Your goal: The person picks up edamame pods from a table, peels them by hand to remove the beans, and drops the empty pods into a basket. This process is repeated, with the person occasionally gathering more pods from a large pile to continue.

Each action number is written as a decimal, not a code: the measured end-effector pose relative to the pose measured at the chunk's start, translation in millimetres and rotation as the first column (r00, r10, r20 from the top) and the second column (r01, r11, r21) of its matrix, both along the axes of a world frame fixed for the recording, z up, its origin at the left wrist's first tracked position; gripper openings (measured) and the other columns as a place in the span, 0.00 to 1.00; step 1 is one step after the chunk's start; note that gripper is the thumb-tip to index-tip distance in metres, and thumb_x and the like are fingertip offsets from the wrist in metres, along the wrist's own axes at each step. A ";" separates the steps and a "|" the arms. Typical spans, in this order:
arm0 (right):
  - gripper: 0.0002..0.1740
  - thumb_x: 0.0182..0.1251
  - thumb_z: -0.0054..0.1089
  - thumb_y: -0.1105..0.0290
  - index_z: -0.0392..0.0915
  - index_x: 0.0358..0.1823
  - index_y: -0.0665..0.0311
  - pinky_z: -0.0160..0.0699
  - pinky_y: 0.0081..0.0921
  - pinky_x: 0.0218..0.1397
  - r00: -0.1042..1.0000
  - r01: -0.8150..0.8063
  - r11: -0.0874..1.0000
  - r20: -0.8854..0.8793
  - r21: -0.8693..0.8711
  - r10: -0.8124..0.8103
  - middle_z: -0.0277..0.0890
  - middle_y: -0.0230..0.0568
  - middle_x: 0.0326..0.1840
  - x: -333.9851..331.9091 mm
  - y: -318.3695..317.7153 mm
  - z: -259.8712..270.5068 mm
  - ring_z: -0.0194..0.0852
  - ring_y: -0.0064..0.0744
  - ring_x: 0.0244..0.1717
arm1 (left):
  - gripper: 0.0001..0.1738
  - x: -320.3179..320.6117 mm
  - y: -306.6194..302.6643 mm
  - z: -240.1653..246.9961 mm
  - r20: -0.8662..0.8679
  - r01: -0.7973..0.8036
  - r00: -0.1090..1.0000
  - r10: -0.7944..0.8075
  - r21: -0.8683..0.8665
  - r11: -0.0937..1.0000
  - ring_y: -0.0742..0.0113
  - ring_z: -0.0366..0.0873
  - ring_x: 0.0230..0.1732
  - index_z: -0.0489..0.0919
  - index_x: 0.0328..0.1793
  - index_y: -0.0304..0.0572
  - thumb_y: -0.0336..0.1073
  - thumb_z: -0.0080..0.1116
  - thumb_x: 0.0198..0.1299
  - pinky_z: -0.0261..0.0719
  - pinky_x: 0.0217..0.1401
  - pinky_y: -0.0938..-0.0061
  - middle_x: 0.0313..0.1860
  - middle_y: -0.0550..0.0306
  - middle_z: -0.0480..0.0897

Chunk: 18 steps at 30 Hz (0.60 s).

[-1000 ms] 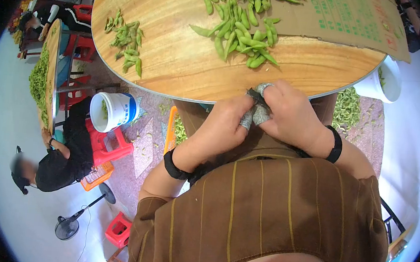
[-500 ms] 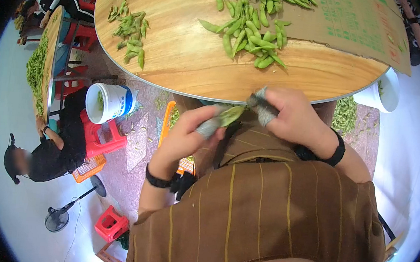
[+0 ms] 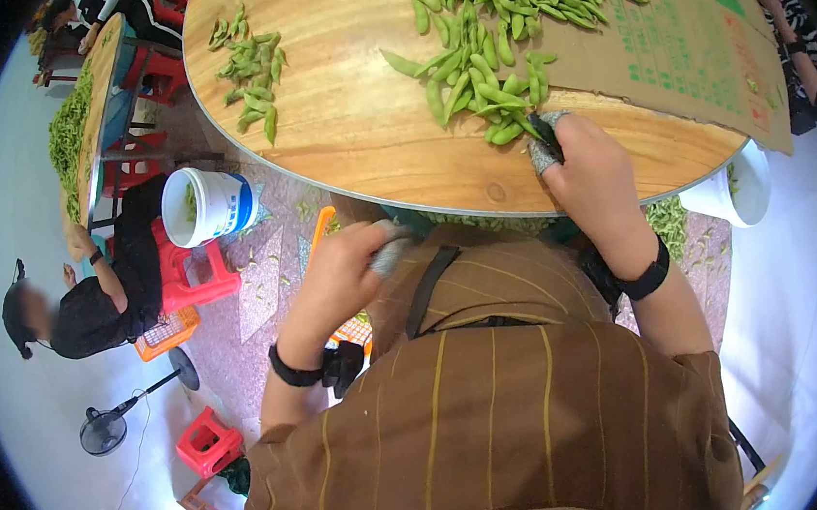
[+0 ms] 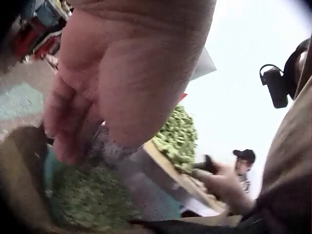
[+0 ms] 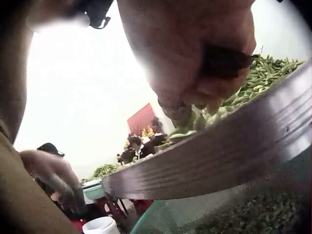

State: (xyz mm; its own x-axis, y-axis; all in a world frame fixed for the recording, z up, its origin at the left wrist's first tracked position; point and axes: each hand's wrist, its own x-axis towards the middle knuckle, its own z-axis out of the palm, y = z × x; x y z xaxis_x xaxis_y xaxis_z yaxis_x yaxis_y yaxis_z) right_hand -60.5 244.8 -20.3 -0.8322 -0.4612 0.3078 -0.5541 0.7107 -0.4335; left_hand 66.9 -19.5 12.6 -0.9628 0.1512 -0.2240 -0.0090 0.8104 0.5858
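Note:
My right hand (image 3: pixel 591 169) reaches over the table's near edge, its fingertips right at the near end of a pile of green edamame pods (image 3: pixel 478 67). Its fingers curl round a small black pointed tool (image 5: pixel 226 61), whose exact kind I cannot tell. Grey wrapping covers some fingertips on both hands. Low in front of the table edge, my left hand (image 3: pixel 344 264) hangs with loosely bent fingers and nothing visible in them. In the left wrist view it is above a teal basin (image 4: pixel 51 170) of green beans, which are blurred.
A smaller group of pods (image 3: pixel 254 76) lies on the left of the round wooden table (image 3: pixel 337 74). Flattened cardboard (image 3: pixel 658 68) lies under part of the pile. White buckets (image 3: pixel 208 208) flank the table. An orange basket (image 3: pixel 323 228) and red stools (image 3: pixel 208 441) stand on the floor.
My hands were together at the table edge, then parted, a pod in the left. Now the left is lower, with no pod visible; the right has moved forward to the pile.

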 end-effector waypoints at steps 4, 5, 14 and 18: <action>0.13 0.56 0.62 0.69 0.75 0.41 0.66 0.74 0.35 0.32 0.995 0.054 0.997 0.085 -0.059 -0.049 0.72 0.48 0.26 11.7 0.1 14.9 0.75 0.45 0.29 | 0.09 -43.8 46.1 -2.0 -0.067 0.118 0.992 -0.103 0.287 0.951 0.39 0.77 0.34 0.79 0.41 0.39 0.31 0.54 0.54 0.74 0.36 0.58 0.30 0.40 0.79; 0.13 0.56 0.63 0.69 0.75 0.41 0.67 0.74 0.33 0.31 0.928 0.150 0.971 0.367 -0.189 -0.072 0.73 0.46 0.25 15.2 1.7 21.3 0.74 0.39 0.27 | 0.09 -52.9 56.5 -8.0 -0.064 0.088 0.995 -0.070 0.348 0.933 0.43 0.78 0.33 0.79 0.42 0.39 0.31 0.54 0.55 0.74 0.36 0.59 0.29 0.42 0.79; 0.12 0.62 0.59 0.68 0.76 0.43 0.69 0.75 0.26 0.37 0.831 0.179 0.814 0.528 -0.553 0.176 0.75 0.40 0.26 39.1 6.4 15.0 0.74 0.25 0.30 | 0.08 -74.3 93.1 -6.2 0.334 -0.349 0.934 0.129 0.765 0.541 0.73 0.78 0.31 0.78 0.44 0.34 0.29 0.50 0.64 0.75 0.33 0.78 0.30 0.61 0.80; 0.13 0.62 0.59 0.69 0.76 0.45 0.69 0.76 0.27 0.39 0.838 0.209 0.816 0.528 -0.539 0.134 0.76 0.36 0.26 34.8 2.6 20.3 0.75 0.27 0.31 | 0.08 -72.2 84.5 -15.0 0.243 -0.296 0.955 0.170 0.753 0.588 0.77 0.76 0.30 0.78 0.46 0.34 0.26 0.51 0.63 0.75 0.33 0.81 0.31 0.62 0.80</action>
State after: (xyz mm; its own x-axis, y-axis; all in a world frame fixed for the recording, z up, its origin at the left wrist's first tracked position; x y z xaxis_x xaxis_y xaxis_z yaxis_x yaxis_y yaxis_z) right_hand -25.6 247.4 -0.1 -0.9491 -0.3148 0.0108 -0.0979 0.2622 -0.9600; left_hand -5.3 65.0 -2.4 -0.9609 0.1027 -0.2573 -0.2575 0.0115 0.9662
